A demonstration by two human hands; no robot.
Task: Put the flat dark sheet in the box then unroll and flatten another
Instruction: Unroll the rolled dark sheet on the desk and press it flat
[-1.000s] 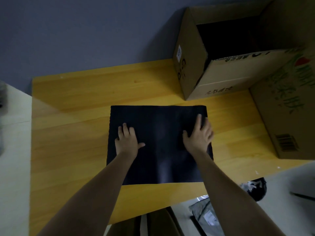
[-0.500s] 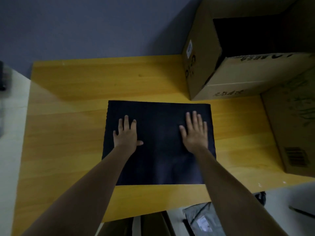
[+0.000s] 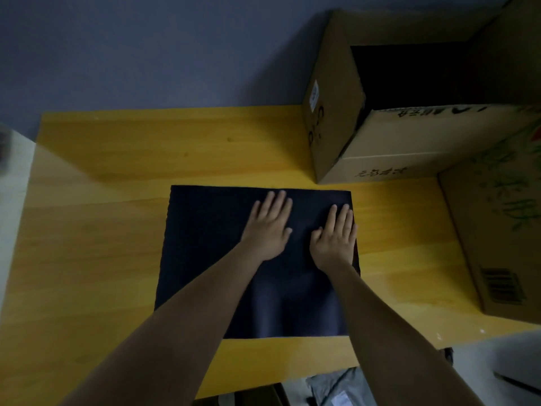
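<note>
A flat dark sheet [image 3: 205,244] lies spread on the yellow wooden table [image 3: 102,230]. My left hand [image 3: 270,225] rests palm down on the sheet's upper middle, fingers apart. My right hand [image 3: 336,235] lies flat beside it, close to the sheet's right edge. Both palms press on the sheet and hold nothing. An open cardboard box [image 3: 380,148] stands at the table's far right corner, its inside dark. My forearms cover part of the sheet's lower half.
A second, larger cardboard box [image 3: 503,230] with green print and a barcode stands along the table's right side. A blue-grey wall rises behind the table. A white surface [image 3: 14,186] adjoins the left edge. Grey packaging [image 3: 336,391] lies on the floor below.
My left hand has slid right and forward across the sheet, ending close beside my right hand. The right hand shifted slightly toward the sheet's right edge. The sheet stays flat.
</note>
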